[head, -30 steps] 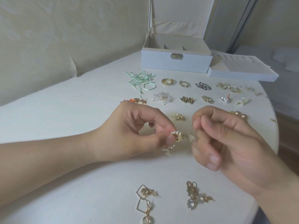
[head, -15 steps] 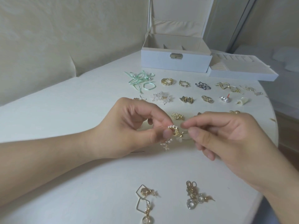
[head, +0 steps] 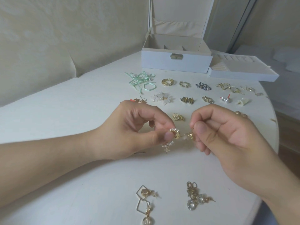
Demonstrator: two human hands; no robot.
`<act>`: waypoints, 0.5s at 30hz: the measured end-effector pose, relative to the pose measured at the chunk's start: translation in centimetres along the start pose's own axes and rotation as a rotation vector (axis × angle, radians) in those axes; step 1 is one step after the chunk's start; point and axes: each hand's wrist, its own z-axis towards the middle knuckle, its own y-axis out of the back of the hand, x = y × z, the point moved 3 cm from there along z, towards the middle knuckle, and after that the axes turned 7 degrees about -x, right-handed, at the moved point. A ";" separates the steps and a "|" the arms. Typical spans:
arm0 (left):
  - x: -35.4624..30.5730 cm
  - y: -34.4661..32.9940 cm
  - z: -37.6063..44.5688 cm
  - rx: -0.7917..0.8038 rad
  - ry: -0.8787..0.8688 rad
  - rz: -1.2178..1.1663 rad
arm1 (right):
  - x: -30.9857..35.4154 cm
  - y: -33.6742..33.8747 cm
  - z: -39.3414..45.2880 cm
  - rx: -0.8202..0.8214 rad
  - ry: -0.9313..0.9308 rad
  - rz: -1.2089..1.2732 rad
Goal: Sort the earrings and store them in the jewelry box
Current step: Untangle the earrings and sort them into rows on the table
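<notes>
A: State the condition of both hands.

B: The left hand (head: pixel 138 132) pinches a gold pearl-set earring (head: pixel 223 135) between thumb and forefinger; a small gold dangle hangs below the pinch. The right hand (head: pixel 227 137) has its fingers curled and pinches a second small gold earring (head: pixel 189 135). The two pieces sit just beside each other above the table (head: pixel 81 159); whether they touch cannot be determined.

A: Location of the jewelry box?

B: The jewelry box (head: pixel 176 62) stands at 12 o'clock from the hands, at the far edge of the table, lid upright and open. A removable tray (head: pixel 243 73) lies just beside it at its 3 o'clock.

A: Remaining items?

B: Earrings lie in rows between the hands and the box. Green ribbon earrings (head: pixel 141 82) are at 11 o'clock. A gold rose earring (head: pixel 177 117) lies near the hands at 12 o'clock. At 6 o'clock, nearest the camera, lie square-frame earrings (head: pixel 144 203) and, to their 3 o'clock, crystal drop earrings (head: pixel 194 197).
</notes>
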 end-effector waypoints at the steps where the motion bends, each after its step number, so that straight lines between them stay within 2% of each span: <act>1: 0.0 0.0 0.0 0.003 -0.002 -0.005 | 0.1 0.0 0.0 -0.007 0.007 0.002; 8: -0.1 0.0 0.1 -0.020 0.022 -0.011 | 0.2 0.3 -0.1 -0.048 0.041 -0.001; 15: 0.0 0.1 0.1 -0.049 0.041 -0.039 | 0.0 -0.1 -0.2 0.016 0.054 -0.073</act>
